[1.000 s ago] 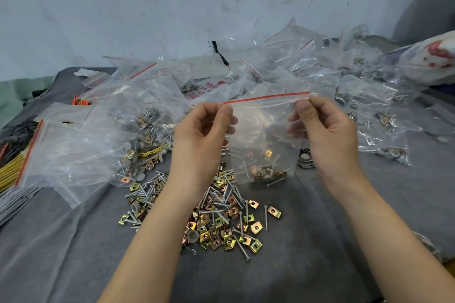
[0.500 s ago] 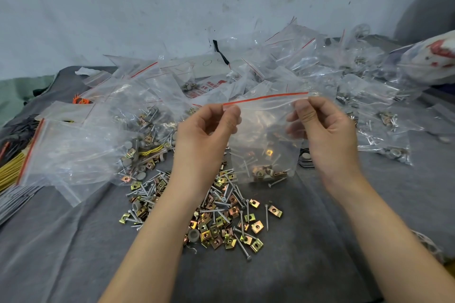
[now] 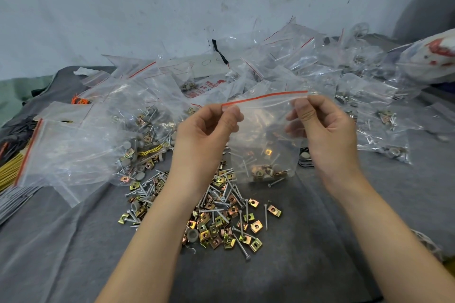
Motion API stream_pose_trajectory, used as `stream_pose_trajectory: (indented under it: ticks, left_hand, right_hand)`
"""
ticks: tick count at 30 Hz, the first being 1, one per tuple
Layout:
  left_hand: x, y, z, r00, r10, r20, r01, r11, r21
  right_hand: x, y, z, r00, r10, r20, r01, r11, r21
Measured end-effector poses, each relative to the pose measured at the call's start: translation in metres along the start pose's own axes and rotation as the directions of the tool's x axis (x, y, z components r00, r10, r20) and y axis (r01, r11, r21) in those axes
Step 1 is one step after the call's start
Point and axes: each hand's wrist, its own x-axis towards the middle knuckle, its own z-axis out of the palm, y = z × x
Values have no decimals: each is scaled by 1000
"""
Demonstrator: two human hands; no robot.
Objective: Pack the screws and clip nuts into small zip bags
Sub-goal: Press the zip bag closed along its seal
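Observation:
A small clear zip bag (image 3: 266,135) with a red strip along its top hangs upright between my hands, above the grey cloth. Screws and clip nuts lie in its bottom. My left hand (image 3: 206,135) pinches the left end of the zip strip with thumb and forefinger. My right hand (image 3: 325,130) pinches the right end the same way. Below the bag, a loose pile of screws and brass-coloured clip nuts (image 3: 221,219) is spread over the cloth.
A heap of clear zip bags (image 3: 307,69), some filled, covers the back and right. A large empty bag (image 3: 73,152) lies at the left over more hardware. Yellow ties (image 3: 9,167) sit at the left edge. A white wall (image 3: 172,7) stands behind.
My left thumb and forefinger have slid a little to the right along the zip strip. The bag and my right hand have barely moved.

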Motion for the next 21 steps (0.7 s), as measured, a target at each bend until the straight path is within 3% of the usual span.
stream_pose_trajectory:
  ticks: [21]
  left_hand:
    - [0, -2, 1, 1000, -4, 27, 5, 999, -42]
  right_hand:
    - [-3, -2, 1, 999, 6, 54, -5, 1000, -16]
